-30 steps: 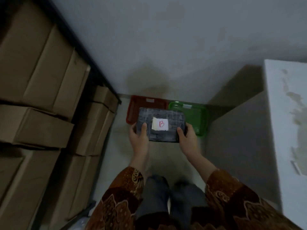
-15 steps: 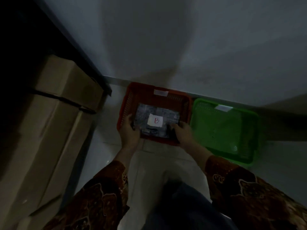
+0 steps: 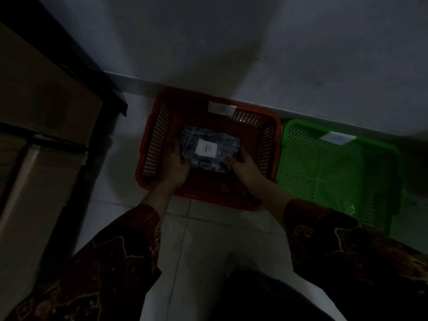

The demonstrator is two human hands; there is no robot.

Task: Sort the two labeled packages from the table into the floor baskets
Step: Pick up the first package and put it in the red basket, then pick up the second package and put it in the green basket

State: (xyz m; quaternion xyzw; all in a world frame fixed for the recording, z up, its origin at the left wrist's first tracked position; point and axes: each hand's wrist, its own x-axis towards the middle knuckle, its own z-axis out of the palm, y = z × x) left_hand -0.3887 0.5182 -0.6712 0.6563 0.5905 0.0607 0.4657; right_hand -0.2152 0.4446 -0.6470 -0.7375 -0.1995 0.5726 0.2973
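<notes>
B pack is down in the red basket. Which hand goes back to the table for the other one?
Right, probably. Both the left hand and right hand grip the pack inside the red basket; the table is out of view now, earlier seen on the person's right.

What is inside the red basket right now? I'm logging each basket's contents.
Inside the red basket is one dark wrapped package labeled B, gripped by the left hand and right hand. Anything beneath the package is hidden.
</notes>
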